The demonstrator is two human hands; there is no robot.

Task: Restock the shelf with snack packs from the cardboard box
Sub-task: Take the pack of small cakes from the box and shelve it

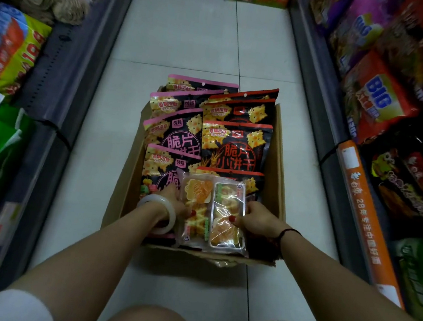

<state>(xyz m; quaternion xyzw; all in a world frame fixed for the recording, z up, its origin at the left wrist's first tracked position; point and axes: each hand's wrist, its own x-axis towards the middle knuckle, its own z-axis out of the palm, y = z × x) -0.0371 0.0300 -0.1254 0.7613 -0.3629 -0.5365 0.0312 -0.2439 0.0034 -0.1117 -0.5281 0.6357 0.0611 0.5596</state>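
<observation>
The left hand (174,203) and right hand (256,218) each curl around one side of the clear snack packs (227,209) at the near end of the cardboard box (278,173), probably to lift them out together.

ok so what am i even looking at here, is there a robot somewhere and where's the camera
There is no robot here. The one picture comes from a camera worn on a person's head, looking down at their own arms. A cardboard box sits on the tiled floor of a shop aisle, with stocked shelves on both sides. The box is full of black snack packs, pink-topped on the left, red-topped on the right. On top, at the near end, lie clear packs of orange and yellow snacks. The left hand and right hand each hold one side of them.
</observation>
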